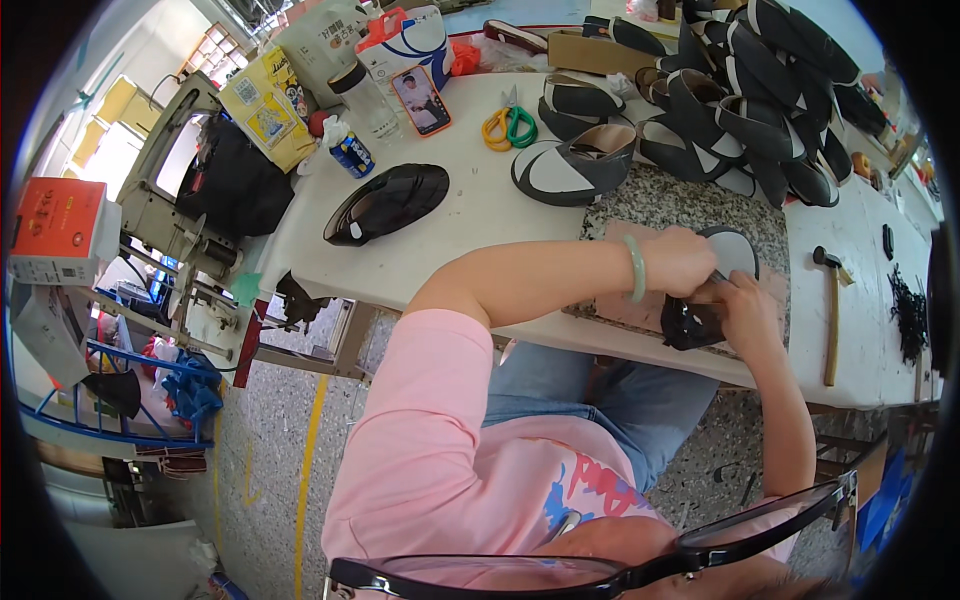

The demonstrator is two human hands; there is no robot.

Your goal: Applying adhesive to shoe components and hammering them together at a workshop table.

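At three o'clock, our right hand (748,312) grips a rounded, grey-and-black, fabric-like shoe upper (736,250); our left hand (682,262) is closed, contents unclear. We judge it unfinished; curved, dark-grey shoes (762,128) lie heaped at two o'clock, stage unclear.

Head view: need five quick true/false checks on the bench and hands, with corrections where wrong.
1. The pale green bracelet is on the left wrist. True.
2. The right hand holds the hammer. False: the hammer lies on the white tabletop, to the right of the right hand.
3. Both scissor handles are red. False: the scissors have one yellow and one green handle.
4. The left hand and right hand are both at the dark shoe. True.
5. The left hand touches the glossy black shoe. False: the glossy black shoe lies apart from both hands.
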